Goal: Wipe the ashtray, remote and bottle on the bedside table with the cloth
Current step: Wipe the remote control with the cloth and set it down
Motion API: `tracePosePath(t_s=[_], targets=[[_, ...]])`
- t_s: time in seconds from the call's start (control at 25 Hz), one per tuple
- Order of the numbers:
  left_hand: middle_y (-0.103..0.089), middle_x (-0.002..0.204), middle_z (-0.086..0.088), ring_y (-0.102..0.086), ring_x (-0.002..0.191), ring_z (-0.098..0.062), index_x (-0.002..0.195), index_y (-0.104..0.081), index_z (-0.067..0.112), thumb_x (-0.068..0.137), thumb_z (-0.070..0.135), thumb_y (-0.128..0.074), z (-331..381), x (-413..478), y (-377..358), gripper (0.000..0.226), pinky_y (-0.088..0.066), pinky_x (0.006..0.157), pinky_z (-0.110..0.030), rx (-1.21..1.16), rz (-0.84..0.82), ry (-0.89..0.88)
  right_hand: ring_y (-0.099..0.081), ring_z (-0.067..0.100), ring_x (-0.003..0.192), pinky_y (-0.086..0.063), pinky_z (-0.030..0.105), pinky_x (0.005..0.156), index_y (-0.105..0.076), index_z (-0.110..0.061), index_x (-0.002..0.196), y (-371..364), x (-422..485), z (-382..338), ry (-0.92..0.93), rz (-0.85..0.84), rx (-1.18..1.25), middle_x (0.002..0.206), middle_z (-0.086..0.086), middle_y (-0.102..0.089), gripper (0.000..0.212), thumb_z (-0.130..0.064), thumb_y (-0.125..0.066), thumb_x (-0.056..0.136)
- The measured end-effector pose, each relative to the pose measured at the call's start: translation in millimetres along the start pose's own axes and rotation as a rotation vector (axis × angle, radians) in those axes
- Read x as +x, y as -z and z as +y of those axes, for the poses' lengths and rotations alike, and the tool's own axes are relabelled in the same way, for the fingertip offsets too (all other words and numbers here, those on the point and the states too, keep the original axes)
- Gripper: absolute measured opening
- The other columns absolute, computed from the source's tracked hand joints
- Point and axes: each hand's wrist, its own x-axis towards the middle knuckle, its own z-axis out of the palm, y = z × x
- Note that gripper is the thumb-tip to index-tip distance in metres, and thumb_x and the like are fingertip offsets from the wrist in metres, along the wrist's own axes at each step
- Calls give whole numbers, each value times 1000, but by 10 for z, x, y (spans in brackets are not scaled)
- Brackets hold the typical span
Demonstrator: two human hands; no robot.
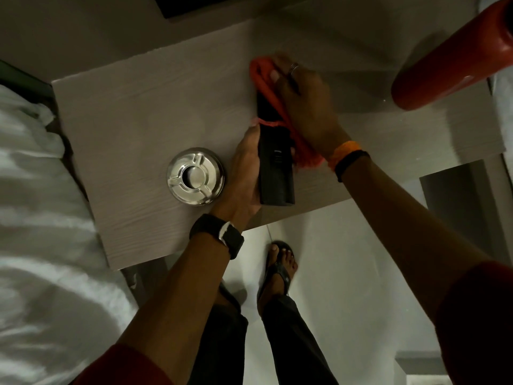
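Observation:
My left hand (244, 173) grips the near end of a black remote (274, 173), held just above the pale wooden bedside table (133, 107). My right hand (302, 101) presses an orange cloth (261, 70) over the remote's far end; the cloth drapes down the remote's right side. A round steel ashtray (195, 176) sits on the table just left of my left hand. A red bottle (455, 56) stands at the table's far right corner, apart from both hands.
A bed with white sheets (36, 218) borders the table on the left. A dark flat object (194, 4) lies beyond the table's far edge. My feet in sandals (277, 270) stand on the light floor below the table's front edge.

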Motion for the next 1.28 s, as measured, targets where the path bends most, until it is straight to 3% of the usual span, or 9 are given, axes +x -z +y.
tracePosePath(t_s=[0.08,0.16,0.36,0.56,0.64,0.72,0.76,1.0,1.28], targets=[[-73,82,4,-68,63,-6,117,-58,12,109,46,-21,-15,8,66,51,-58,55,-20,-49,-81,-4,-66,10,108,-49,11,95,-58,0,134,72,77,46,-106,41,162,127,11,-67,32,-11,-44,107],[-72,91,2,-66,70,-8,121,-60,15,108,49,-20,27,-37,106,54,-58,60,-21,-152,-102,18,-64,3,81,-55,13,77,-62,5,123,154,43,135,-210,110,319,101,3,-68,28,-7,-44,106],[-66,127,-8,-65,114,-25,146,-46,20,107,37,-43,10,35,103,43,-58,97,-42,-38,38,-157,-70,22,92,-61,38,93,-64,0,123,430,-196,337,-393,347,647,101,9,-71,26,-13,-49,106],[-72,121,1,-69,111,-19,145,-50,18,95,22,-68,12,151,-64,53,-57,100,-42,445,289,-521,-66,24,77,-61,49,81,-66,-3,107,566,-440,509,-175,550,135,91,18,-69,34,-30,-46,105],[-68,129,-4,-65,114,-18,146,-48,17,93,29,-71,17,231,-104,59,-54,100,-32,707,361,-606,-63,19,110,-51,47,103,-61,-15,126,468,-394,607,-86,403,-65,121,1,-63,39,-41,-40,105],[-62,128,-9,-61,112,-18,147,-46,22,89,39,-72,10,316,-139,66,-45,92,-16,930,446,-598,-27,23,152,-18,55,125,-33,-23,153,310,-292,776,-38,78,-425,162,0,-32,52,-45,-35,106],[-58,127,-10,-60,110,-19,147,-46,24,87,42,-74,-9,350,-166,69,-41,86,-15,986,490,-596,-11,25,157,-8,56,126,-22,-25,157,244,-256,868,5,-7,-616,169,3,-16,56,-47,-32,107],[-51,122,-15,-56,100,-19,148,-45,19,81,42,-79,-76,435,-152,79,-48,85,-22,1048,487,-664,-9,26,158,-7,59,126,-15,-32,157,299,-461,1235,314,-202,-849,169,2,-16,55,-46,-24,105],[-43,122,-14,-42,100,-12,152,-36,17,89,43,-71,-230,265,-64,77,-37,89,-17,1052,329,-618,-13,21,157,-5,54,127,-28,-36,154,556,-1050,1350,274,-198,-711,167,-4,-23,52,-33,-32,102]])
